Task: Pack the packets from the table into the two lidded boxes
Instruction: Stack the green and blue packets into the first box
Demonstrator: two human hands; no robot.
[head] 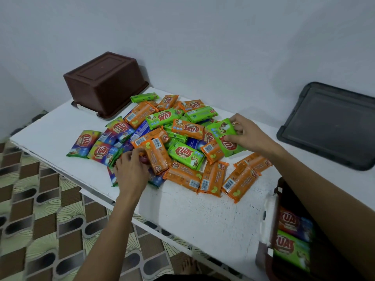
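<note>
right grip (246,135) pinches green packet (223,136) at its top edge; left grip (132,169) curls on orange packet (157,157). Both in the pile (186,128), middle of tabletop (192,216). Wrappers look light, slick, crushable: I'd hold by the long edges, not squeeze.

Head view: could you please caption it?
Right hand pinches a green packet, left hand at the pile; brown box upturned behind.

Orange, green and purple packets (187,128) lie heaped; brown box (103,82) upturned behind, second box (268,268) holds two.
</note>
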